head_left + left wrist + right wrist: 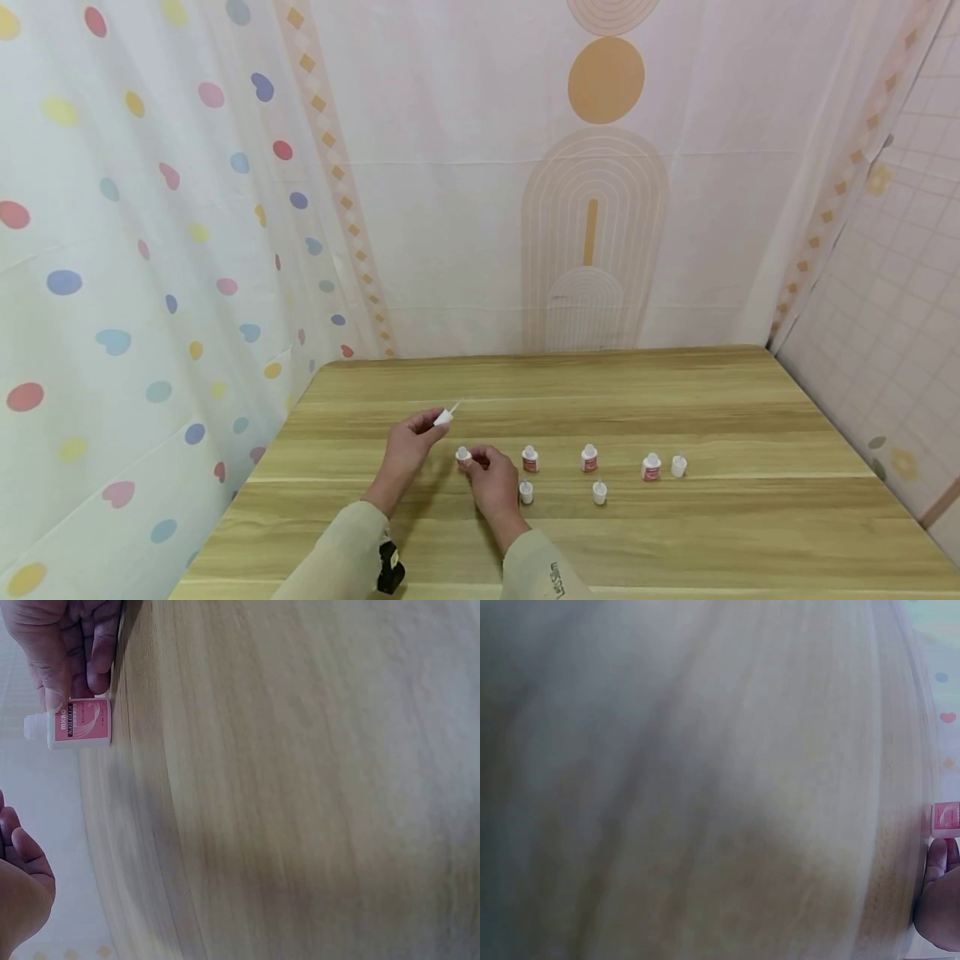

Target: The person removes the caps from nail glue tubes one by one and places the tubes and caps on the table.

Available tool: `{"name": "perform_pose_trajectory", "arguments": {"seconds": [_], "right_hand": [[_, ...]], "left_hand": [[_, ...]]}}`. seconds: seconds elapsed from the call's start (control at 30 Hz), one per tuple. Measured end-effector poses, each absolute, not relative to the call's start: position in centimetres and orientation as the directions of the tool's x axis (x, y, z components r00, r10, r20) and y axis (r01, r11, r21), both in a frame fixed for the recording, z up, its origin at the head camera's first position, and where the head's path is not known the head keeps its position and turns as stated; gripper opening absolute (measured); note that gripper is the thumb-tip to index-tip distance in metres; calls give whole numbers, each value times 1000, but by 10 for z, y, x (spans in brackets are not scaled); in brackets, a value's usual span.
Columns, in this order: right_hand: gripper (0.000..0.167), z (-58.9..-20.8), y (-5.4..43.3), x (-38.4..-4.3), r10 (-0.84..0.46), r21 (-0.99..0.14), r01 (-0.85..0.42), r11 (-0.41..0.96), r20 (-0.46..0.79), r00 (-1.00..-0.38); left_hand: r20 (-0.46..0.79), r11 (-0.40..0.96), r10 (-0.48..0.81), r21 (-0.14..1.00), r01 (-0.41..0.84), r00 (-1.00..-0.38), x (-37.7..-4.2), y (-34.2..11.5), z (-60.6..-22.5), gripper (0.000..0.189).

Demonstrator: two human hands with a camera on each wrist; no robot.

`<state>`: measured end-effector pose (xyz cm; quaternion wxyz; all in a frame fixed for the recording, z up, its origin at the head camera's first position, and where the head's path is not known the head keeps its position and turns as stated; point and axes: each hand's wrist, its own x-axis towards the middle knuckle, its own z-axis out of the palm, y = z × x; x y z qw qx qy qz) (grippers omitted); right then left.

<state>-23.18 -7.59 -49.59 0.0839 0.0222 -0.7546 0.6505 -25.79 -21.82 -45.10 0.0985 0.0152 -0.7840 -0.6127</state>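
Note:
In the head view my left hand [411, 440] pinches a white brush cap [445, 417] between thumb and fingers, its thin brush pointing up and to the right. Lower and to the right, my right hand [495, 483] holds a small nail glue bottle [462, 456] upright on the table, its neck uncapped. The left wrist view shows the pink label of this nail glue bottle [82, 724] beneath the right hand's fingers [56, 675]. At that view's left edge the left hand [26, 877] is partly visible, its cap out of frame. The right wrist view catches the bottle [946, 820] at its edge.
Three more uncapped bottles [530, 459] [589, 458] [651, 467] stand in a row right of the right hand. White brush caps [527, 492] [599, 493] [678, 466] stand near them, brushes up. Patterned curtains [450, 250] hang behind the wooden table [750, 533].

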Motion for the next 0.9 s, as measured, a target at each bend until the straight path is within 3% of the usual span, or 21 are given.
{"name": "perform_pose_trajectory", "arguments": {"seconds": [0.2,0.5,0.63,0.9], "right_hand": [[3,-495,-76,-231,72,-980,-147,136,158,-985],[3,-496,-76,-230,71,-979,-158,133,168,-983],[3,-495,-76,-230,70,-979,-156,132,166,-984],[3,-496,-76,-231,75,-977,-153,147,165,-983]], "left_hand": [[143,271,-153,958,97,-978,-259,-219,-453,30],[122,198,-142,976,92,-982,-259,-219,-451,29],[120,231,-119,969,90,-986,-251,-217,-439,33],[140,260,-159,961,96,-977,-260,-220,-452,32]]}}
